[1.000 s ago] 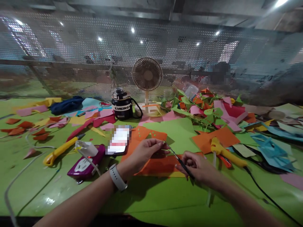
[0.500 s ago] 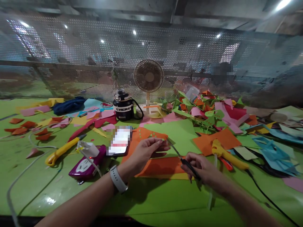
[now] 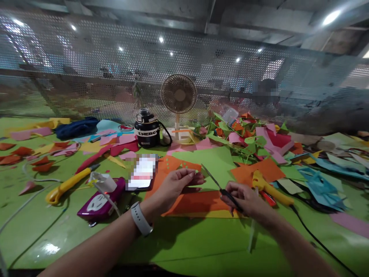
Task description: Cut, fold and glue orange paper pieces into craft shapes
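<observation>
My left hand (image 3: 181, 184), with a white watch at the wrist, is held over the orange paper (image 3: 198, 203). Its thumb and forefinger are pinched together; a tiny pale green bit seems to show at the tips, too small to name surely. In my right hand (image 3: 242, 197) is a pair of scissors (image 3: 212, 177) with black handles, blades pointing up and left toward the left fingertips but apart from them. The blades look nearly closed. Small green scraps (image 3: 181, 166) lie on the orange paper beyond my left hand, and a green sheet (image 3: 215, 157) lies behind.
Left of my hands are a lit phone (image 3: 142, 173), a purple power strip (image 3: 100, 204) and a yellow-handled tool (image 3: 67, 186). A yellow glue gun (image 3: 272, 189) with a cord lies right. Behind stand a black bottle (image 3: 146, 130), a fan (image 3: 178, 94) and a heap of paper scraps (image 3: 239, 130).
The scissor tips have drawn slightly away from my left fingertips. The whole view has shifted a little, with things on the table sitting further left.
</observation>
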Motion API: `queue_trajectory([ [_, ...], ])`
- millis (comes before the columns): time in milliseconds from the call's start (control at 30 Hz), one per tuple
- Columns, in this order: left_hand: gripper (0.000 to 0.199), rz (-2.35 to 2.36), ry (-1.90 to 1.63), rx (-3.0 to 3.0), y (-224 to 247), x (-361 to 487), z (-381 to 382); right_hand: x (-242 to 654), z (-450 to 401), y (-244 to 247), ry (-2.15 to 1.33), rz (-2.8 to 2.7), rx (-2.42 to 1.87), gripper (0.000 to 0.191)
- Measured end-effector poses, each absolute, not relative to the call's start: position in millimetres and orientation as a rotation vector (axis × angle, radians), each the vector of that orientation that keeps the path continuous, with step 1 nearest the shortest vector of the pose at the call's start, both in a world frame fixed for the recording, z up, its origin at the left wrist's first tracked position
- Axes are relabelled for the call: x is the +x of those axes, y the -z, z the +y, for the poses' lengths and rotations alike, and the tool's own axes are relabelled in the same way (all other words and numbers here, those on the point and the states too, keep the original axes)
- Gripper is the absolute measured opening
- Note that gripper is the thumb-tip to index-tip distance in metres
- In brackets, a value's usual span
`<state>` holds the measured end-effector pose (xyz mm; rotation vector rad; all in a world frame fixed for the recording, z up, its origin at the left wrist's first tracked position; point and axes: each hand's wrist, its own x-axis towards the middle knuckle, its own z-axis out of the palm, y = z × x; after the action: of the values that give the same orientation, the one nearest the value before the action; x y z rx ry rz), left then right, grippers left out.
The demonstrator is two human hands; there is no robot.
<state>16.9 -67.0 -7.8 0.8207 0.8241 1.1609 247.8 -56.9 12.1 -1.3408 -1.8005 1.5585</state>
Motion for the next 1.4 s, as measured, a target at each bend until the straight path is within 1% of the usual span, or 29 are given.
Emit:
queue_trajectory([
  [267, 0.018, 0.861, -1.160, 0.822, 6, 17, -67, 246, -58, 8, -1.548, -1.882, -1.308, 0.047],
  [400, 0.020, 0.865, -1.157, 0.833, 7, 17, -67, 245, -59, 6, -1.548, -1.867, -1.303, 0.046],
  [567, 0.023, 0.858, -1.152, 0.861, 7, 17, -66, 244, -60, 2, -1.658, -1.796, -1.278, 0.049],
  [733, 0.024, 0.842, -1.163, 0.869, 8, 17, -66, 243, -60, 1, -1.691, -1.757, -1.244, 0.048],
  [900, 0.023, 0.841, -1.165, 0.876, 7, 17, -67, 242, -62, 0, -1.693, -1.725, -1.265, 0.048],
  [1100, 0.027, 0.839, -1.168, 0.814, 2, 15, -69, 242, -61, 3, -1.659, -1.745, -1.254, 0.050],
  [1400, 0.027, 0.864, -1.139, 0.943, 4, 16, -69, 243, -60, 9, -1.625, -1.755, -1.243, 0.047],
])
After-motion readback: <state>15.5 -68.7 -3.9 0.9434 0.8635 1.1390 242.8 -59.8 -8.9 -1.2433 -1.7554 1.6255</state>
